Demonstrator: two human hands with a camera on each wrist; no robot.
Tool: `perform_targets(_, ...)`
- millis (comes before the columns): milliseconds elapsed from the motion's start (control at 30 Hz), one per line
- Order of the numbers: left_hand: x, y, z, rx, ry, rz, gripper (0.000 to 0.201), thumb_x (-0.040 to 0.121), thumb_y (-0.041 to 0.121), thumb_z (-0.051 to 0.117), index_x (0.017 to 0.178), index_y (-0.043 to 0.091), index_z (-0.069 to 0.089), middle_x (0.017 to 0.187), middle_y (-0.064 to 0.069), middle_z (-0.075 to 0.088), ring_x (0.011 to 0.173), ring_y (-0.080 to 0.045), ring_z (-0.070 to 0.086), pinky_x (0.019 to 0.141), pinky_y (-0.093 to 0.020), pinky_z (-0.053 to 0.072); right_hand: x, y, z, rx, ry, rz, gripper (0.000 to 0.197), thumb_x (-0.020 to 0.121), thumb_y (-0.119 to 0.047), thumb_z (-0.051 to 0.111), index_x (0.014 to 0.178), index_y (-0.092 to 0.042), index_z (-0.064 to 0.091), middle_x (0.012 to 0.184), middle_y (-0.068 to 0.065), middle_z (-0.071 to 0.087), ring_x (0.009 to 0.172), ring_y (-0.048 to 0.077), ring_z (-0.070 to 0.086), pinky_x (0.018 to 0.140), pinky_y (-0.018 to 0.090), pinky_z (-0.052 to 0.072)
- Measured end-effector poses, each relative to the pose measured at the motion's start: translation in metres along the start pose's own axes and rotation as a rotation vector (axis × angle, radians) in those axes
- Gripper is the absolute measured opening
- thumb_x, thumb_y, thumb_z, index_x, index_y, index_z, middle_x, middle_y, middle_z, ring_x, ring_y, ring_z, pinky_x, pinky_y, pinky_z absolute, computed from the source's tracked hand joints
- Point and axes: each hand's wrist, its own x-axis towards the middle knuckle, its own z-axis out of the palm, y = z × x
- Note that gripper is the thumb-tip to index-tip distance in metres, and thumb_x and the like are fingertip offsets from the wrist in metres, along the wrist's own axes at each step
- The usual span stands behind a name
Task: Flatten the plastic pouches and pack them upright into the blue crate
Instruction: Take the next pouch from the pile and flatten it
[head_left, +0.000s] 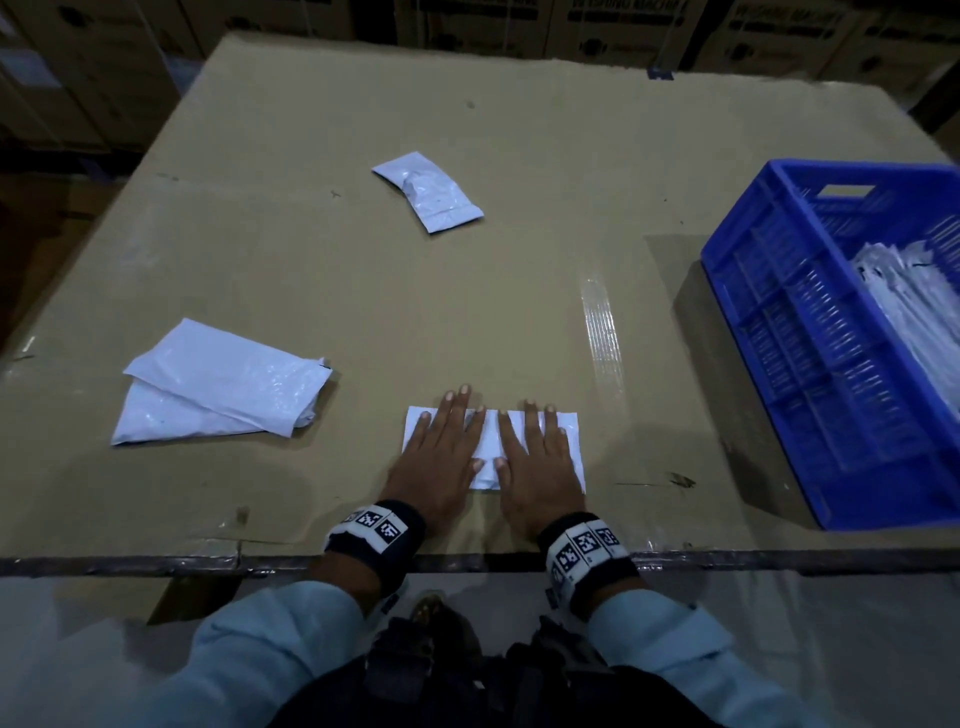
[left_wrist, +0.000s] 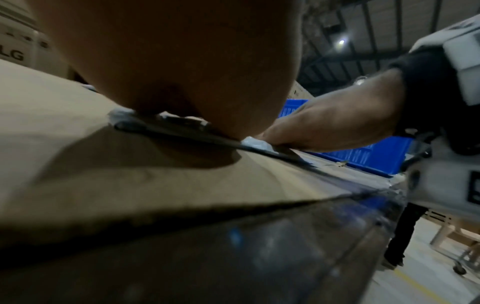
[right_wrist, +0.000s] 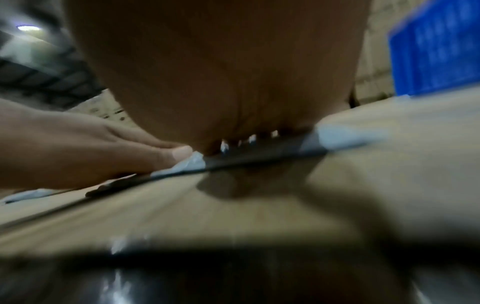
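We look down on a cardboard-covered table (head_left: 467, 291) that fills most of the head view, with stacked cartons (head_left: 623, 21) in the dark behind it at 12 o'clock.

At 3 o'clock stands the blue crate (head_left: 810, 332), its slatted wall towards us; white packed pouches (head_left: 914, 306) stand on edge inside it against its right part.

At 9 o'clock lies a loose pile of larger pouches (head_left: 218, 384), one overlapping another, still puffy and creased. At 12 o'clock from our hands, well apart from everything else, a single small pouch (head_left: 428, 192) lies askew and wrinkled.

Near the front edge, at 6 o'clock, is the pouch being flattened (head_left: 488, 447), a white rectangle lying flat on the cardboard. Our left hand (head_left: 441, 457) presses on its left half with fingers straight and spread wide, palm down. Our right hand (head_left: 537, 462) presses on its right half the same way, fingers straight and a little apart; the two thumbs sit just beside each other over the middle of the pouch.

Both wrist views are blurred, yet each shows a palm flat on the white film. A strip of clear tape (head_left: 600, 332) shines on the cardboard at 1 o'clock from our right hand.
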Motion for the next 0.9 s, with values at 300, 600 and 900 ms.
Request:
perform_targets(300,-0.002,-0.005,-0.008,-0.049,-0.141,-0.095,0.078,0.100,0.060,-0.008,0.163,0.020,0.015,0.170,-0.014,0.006,0.156,-0.033,0.014,0.123,-0.054,0.017,-0.001,0.003,0.009,-0.004,-0.003,0.067,0.066,0.102,-0.057,0.012,0.163,-0.031,0.012,0.170,0.011,-0.003,0.156,0.037,-0.006,0.126,0.053,0.005)
perform_targets(600,-0.006,-0.010,-0.013,-0.058,-0.189,-0.247,0.110,0.071,0.084,-0.026,0.160,0.021,-0.016,0.168,-0.006,-0.024,0.156,-0.028,-0.016,0.123,-0.056,-0.008,-0.003,0.020,0.000,0.063,-0.058,0.273,0.080,0.092,-0.073,0.001,0.161,-0.034,-0.006,0.169,0.003,-0.016,0.155,0.030,-0.014,0.125,0.052,0.001)
perform_targets(900,-0.016,-0.018,-0.031,-0.031,-0.171,-0.279,0.103,0.096,0.070,0.032,0.158,0.008,-0.020,0.164,-0.016,-0.029,0.154,-0.035,-0.020,0.122,-0.062,-0.008,-0.007,0.015,-0.007,-0.034,0.050,0.200,0.081,0.096,-0.062,0.021,0.164,-0.019,0.013,0.168,0.023,-0.001,0.154,0.046,0.000,0.123,0.058,0.012)
